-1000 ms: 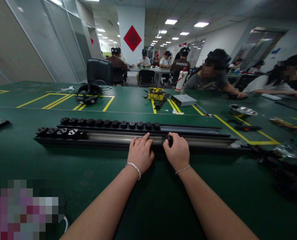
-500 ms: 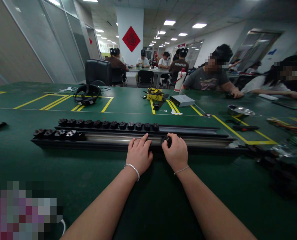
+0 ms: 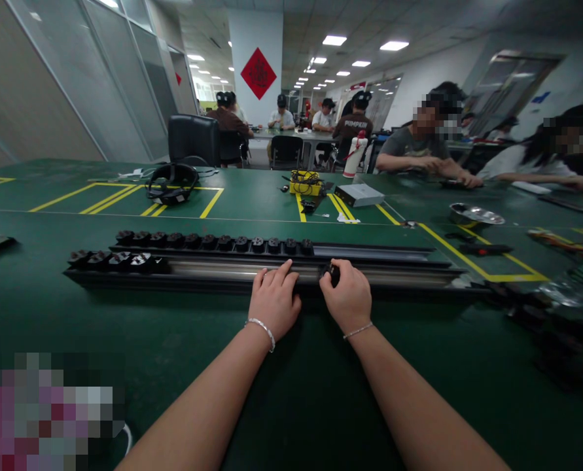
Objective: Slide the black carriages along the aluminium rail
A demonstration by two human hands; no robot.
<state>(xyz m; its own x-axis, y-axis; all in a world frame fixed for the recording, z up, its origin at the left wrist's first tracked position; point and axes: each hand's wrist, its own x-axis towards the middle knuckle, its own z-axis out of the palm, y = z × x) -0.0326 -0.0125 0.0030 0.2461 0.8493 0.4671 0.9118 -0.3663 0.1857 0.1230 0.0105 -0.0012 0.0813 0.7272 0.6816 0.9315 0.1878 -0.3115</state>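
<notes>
Worktop [image 3: 173,340]: green, yellow-taped. Near rail [image 3: 217,271] lies left to right, well short of the worktop's far edge; far rail [image 3: 370,254] just behind it. I have the left hand [image 3: 274,297] resting on the near rail, fingers slightly spread; clamped or not, I cannot tell. Right hand [image 3: 326,272], beside it, pinches a black piece [image 3: 336,275] at the near rail, right of its middle

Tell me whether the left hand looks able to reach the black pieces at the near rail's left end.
Probably yes: the left hand lies over the near rail, with only bare rail showing between it and the black pieces.
</notes>
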